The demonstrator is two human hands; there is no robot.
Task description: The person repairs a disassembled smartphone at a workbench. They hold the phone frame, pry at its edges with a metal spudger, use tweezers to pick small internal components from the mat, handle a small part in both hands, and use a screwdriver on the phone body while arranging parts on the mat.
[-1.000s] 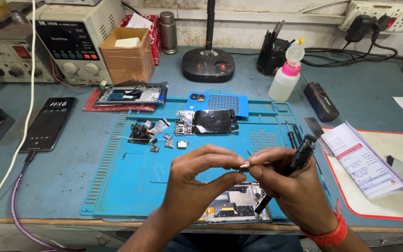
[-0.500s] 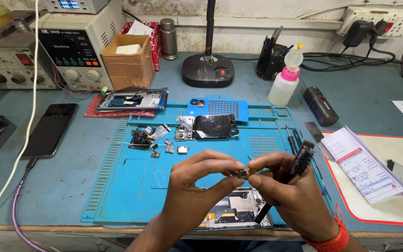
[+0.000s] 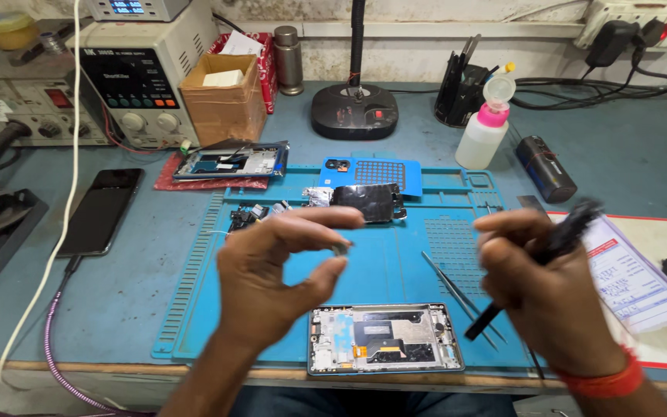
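The hands are now pulled apart, a tiny part (image 3: 340,249) pinched in the left hand (image 3: 272,282), a black tool (image 3: 538,262) gripped in the right hand (image 3: 542,297); careful seating into the frame (image 3: 384,337) is probably needed next.

Blue workbench (image 3: 619,166), silicone repair mat (image 3: 395,270) at its front edge, dark phone (image 3: 102,210) near the left edge, lamp base (image 3: 354,112), cardboard box (image 3: 221,104) and power supply (image 3: 137,73) along the back edge
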